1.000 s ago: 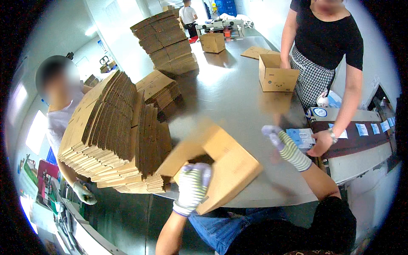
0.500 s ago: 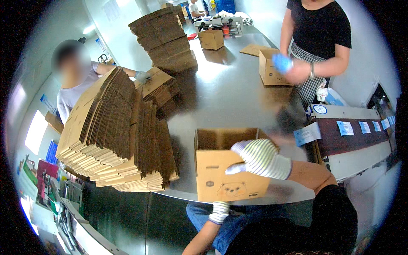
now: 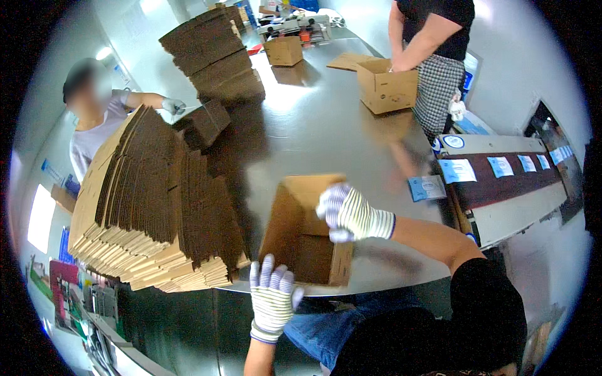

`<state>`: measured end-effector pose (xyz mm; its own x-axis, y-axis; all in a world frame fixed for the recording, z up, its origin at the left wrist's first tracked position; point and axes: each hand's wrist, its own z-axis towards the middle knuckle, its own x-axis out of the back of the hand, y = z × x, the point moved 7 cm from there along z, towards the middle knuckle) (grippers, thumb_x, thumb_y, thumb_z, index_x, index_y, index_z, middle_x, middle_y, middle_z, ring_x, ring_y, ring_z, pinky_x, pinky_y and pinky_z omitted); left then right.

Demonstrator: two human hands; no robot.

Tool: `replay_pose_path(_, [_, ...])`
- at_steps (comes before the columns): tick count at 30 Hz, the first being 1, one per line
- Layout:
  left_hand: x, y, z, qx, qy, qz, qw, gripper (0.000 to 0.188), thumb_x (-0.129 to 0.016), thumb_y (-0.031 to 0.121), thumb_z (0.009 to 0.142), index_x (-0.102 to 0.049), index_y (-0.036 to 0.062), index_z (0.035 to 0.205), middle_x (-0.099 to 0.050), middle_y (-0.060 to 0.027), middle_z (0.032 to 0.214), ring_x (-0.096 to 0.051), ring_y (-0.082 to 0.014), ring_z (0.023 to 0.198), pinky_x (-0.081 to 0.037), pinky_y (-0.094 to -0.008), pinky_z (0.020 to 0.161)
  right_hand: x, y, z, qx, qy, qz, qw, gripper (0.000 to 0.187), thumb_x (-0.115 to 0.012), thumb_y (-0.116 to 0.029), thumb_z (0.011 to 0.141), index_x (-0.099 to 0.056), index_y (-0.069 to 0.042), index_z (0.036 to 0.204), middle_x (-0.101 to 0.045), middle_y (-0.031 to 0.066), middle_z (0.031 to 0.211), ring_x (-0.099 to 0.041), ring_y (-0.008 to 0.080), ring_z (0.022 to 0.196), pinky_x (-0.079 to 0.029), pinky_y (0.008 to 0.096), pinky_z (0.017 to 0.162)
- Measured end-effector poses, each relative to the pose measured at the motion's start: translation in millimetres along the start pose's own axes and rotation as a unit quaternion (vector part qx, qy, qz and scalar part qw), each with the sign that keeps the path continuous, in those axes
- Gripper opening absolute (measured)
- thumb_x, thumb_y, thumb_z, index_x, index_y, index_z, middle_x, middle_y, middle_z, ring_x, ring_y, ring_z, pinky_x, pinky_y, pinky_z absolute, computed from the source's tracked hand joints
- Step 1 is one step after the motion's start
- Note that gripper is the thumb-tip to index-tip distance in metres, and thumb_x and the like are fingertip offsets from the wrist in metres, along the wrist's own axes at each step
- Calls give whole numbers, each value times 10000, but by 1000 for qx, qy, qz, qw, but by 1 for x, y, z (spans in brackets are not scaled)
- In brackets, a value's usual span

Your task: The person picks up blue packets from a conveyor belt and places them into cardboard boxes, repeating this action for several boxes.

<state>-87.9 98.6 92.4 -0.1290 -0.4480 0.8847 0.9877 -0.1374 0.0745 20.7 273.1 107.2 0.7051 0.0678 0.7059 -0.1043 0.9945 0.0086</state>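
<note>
Now that carton [image 3: 304, 233] has turned, interior shows, lower centre; left hand [image 3: 271, 301] fingers spread, right hand [image 3: 352, 214] curled, grip unclear.

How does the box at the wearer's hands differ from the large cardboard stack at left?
The box stands open; the stack is flattened cardboard. The box is one container; the stack holds many pieces. The stack is bulkier than the box. Both are brown cardboard.
</note>
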Motion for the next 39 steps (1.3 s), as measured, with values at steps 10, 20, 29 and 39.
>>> replay_pose_path(10, [-25,46,21,-4,111,66,992,225,-630,219,715,-548,115,896,-487,-57,681,-510,-258,675,-420,-397,698,-86,84,-55,-300,200,380,852,360,-425,-289,938,-554,-102,1218,-486,91,1338,-328,291,1325,-191,389,1123])
replay_pose_path(20, [-33,51,11,71,169,118,976,139,-538,226,806,-557,120,894,-469,-59,672,-495,-256,667,-402,-416,795,-77,75,-45,-305,191,391,848,367,-385,-280,961,-544,-73,1220,-505,79,1303,-314,240,1331,-188,371,1126])
replay_pose_path(29, [-35,47,9,57,204,113,971,199,-551,150,749,-534,151,947,-455,-29,661,-480,-222,650,-408,-414,805,-77,74,-42,-317,222,375,842,264,-426,-188,919,-592,-119,1113,-554,91,1206,-405,290,1247,-251,397,1088])
replay_pose_path(39, [-35,48,7,62,193,123,972,173,-536,176,782,-526,148,953,-460,-29,662,-484,-222,648,-407,-416,820,-76,74,-41,-312,259,422,811,256,-434,-222,931,-604,-95,1075,-591,69,1148,-446,249,1206,-247,382,1091])
